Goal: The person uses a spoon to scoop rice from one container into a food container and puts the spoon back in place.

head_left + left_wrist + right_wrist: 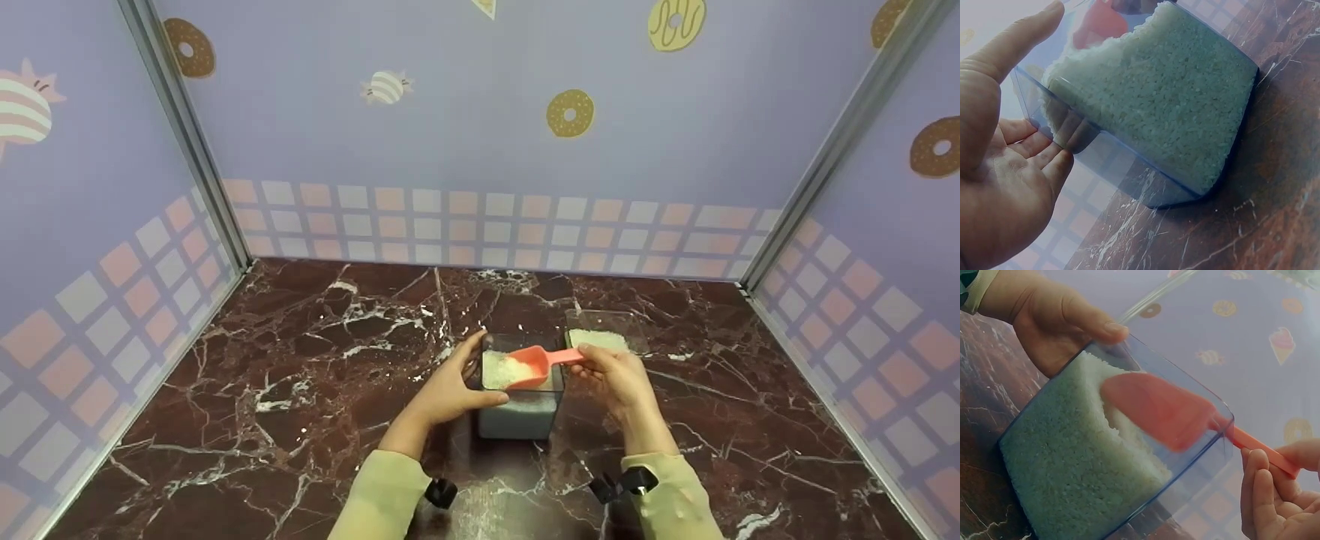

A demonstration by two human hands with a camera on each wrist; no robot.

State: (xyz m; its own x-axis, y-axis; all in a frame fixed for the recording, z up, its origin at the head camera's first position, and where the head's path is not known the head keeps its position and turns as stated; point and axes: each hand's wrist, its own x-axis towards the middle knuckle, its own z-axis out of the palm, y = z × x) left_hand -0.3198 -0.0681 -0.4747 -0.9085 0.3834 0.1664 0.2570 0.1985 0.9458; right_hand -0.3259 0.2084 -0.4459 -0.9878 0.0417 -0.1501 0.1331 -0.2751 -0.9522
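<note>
A clear plastic container (519, 420) of white rice (1157, 95) stands upright on the table. My left hand (450, 386) holds its left side near the rim, with the thumb along the front and the fingers around the side. My right hand (615, 379) pinches the handle of an orange-red scoop (534, 363) between thumb and fingers. Across the container's right rim reaches the scoop (1157, 408), its bowl inside over a hollow in the rice. White rice shows at the mouth of the bowl. How much the scoop holds is hard to tell.
Behind my right hand is a second clear container (630, 322) with rice in it, partly hidden. Scattered white grains lie on the dark red marbled table (300, 360) left of the containers. Patterned panels (487, 150) wall in the back and both sides.
</note>
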